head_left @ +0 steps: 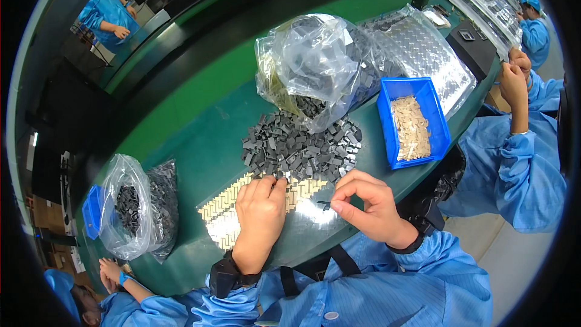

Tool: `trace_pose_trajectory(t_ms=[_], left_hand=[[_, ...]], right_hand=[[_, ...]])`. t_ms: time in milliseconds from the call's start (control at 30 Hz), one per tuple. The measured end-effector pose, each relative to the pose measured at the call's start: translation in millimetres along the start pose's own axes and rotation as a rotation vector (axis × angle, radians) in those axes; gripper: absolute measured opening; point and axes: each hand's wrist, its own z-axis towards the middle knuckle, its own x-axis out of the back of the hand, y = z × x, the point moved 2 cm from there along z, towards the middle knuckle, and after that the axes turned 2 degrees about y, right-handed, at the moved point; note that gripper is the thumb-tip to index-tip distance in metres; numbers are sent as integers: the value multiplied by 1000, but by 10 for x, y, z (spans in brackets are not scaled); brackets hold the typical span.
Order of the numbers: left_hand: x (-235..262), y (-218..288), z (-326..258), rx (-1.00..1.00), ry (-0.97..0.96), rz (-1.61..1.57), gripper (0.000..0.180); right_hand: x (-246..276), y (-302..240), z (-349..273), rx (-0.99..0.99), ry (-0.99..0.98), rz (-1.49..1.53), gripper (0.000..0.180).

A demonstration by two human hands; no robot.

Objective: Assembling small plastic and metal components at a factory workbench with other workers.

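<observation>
My left hand [261, 212] rests over a clear sheet with rows of cream-coloured pieces [221, 209]. Its fingers are bent close together, and the tips touch the near edge of a heap of small dark grey rectangular pieces [296, 145]. What lies under those fingertips is hidden. To the right, my right hand [370, 206] makes a pinch, thumb and forefinger nearly meeting above the sheet's right end. A small dark piece [324, 204] shows right at those fingertips. Glare whitens the sheet between the hands.
Behind the heap lies a large clear bag [318, 60] of dark pieces. A blue bin [443, 136] holds flat tan pieces. Another bag [162, 206] stands at left beside a blue container [92, 212]. Patterned clear sheets [433, 48] lie far right. Co-workers sit on both sides.
</observation>
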Motion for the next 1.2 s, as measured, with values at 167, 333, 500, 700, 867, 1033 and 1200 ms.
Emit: trace_pose_trajectory(t_ms=[167, 333, 500, 700, 867, 1033, 1200], left_hand=[[126, -24, -56, 57, 116, -95, 24], [430, 147, -77, 362, 99, -609, 34], [503, 308, -252, 593, 73, -1254, 35], [399, 387, -381, 796, 68, -1692, 26], [410, 490, -426, 1005, 114, -1920, 27], [378, 511, -440, 984, 170, -1877, 28], [344, 487, -452, 992, 124, -1889, 28]], right_hand=[[7, 31, -8, 16, 19, 13, 5], [-91, 34, -13, 64, 100, 87, 15], [-276, -70, -15, 270, 80, 90, 40], [-286, -132, -84, 514, 64, -217, 31], [-345, -189, -94, 767, 151, -523, 20], [-404, -165, -115, 685, 102, -469, 23], [-294, -69, -74, 285, 93, 105, 24]])
